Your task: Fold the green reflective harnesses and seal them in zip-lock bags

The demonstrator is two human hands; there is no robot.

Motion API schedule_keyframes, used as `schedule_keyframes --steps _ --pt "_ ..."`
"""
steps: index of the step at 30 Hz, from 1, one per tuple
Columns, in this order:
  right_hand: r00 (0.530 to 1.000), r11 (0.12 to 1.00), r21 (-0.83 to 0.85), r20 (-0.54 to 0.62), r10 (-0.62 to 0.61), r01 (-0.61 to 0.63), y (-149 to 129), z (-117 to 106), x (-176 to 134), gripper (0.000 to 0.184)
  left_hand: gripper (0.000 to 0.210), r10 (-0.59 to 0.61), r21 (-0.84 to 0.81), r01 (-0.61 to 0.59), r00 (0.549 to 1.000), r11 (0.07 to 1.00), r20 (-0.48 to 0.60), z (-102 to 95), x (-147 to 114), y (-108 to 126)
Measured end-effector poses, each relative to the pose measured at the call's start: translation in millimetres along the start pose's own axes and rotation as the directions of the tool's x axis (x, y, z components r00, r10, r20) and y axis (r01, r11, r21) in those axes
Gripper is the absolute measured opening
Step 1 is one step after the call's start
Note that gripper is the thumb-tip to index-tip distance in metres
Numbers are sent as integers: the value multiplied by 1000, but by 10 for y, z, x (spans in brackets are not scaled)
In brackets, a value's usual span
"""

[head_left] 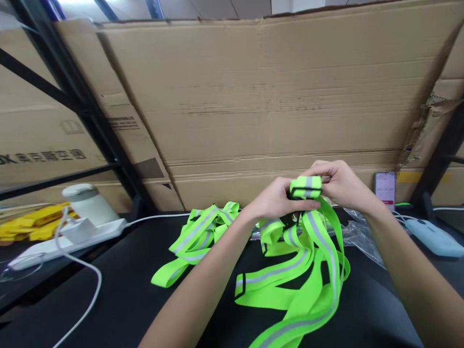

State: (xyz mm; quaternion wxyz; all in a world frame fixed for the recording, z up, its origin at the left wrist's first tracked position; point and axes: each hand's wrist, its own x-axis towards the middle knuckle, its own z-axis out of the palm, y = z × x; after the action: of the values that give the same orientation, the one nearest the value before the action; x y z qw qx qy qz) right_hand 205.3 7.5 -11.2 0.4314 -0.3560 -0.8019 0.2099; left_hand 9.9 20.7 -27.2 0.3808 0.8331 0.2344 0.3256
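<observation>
Both hands are raised over the table around a neon green strap with a grey reflective stripe (322, 232). My left hand (277, 198) is closed on the strap's folded upper end, its thumb lying along the front. From the right, my right hand (335, 183) pinches the same strap behind that fold; its fingertips are partly hidden. Long loops of the strap hang down and spread over the table toward me. A black buckle-like piece (289, 218) shows just below my left hand. Beyond my left forearm lies a second heap of the same green strap (203, 232).
Cardboard (261, 96) walls the table's back. At left are a white power strip (72, 244), a pale bottle (90, 203) and yellow pieces (36, 222). At right are clear plastic bags (362, 239), an upright phone (384, 190) and a light blue device (435, 238).
</observation>
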Motion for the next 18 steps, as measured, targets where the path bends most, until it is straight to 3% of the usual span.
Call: schedule_keyframes --steps 3,5,6,8,11,14,16,18 --pt "979 975 -214 -203 9 -54 24 37 8 32 26 -46 86 42 998 995 50 -36 10 8" --pt "968 948 -288 -242 68 -138 26 29 -7 26 27 -119 111 118 993 987 0 -63 12 -4" --pt "968 932 -317 -226 105 -175 12 14 -20 21 29 -155 100 163 985 982 -78 -79 11 -17" --pt "979 916 -350 -124 163 -197 -56 -22 -58 31 29 -198 33 215 941 976 -275 -114 10 -52" --pt "979 971 -197 129 160 -133 -248 -34 -134 42 10 -200 -96 176 841 980 -503 -179 33 -115" --pt "900 979 1 394 187 -204 -444 42 -209 31 9 -224 -244 84 745 966 -628 -246 91 -178" --pt "889 976 -15 409 205 -218 -511 119 -239 39 13 -274 -364 11 681 931 -680 -285 136 -217" --pt "943 979 -64 266 201 -191 -517 183 -245 53 15 -327 -473 -77 627 878 -707 -318 173 -246"
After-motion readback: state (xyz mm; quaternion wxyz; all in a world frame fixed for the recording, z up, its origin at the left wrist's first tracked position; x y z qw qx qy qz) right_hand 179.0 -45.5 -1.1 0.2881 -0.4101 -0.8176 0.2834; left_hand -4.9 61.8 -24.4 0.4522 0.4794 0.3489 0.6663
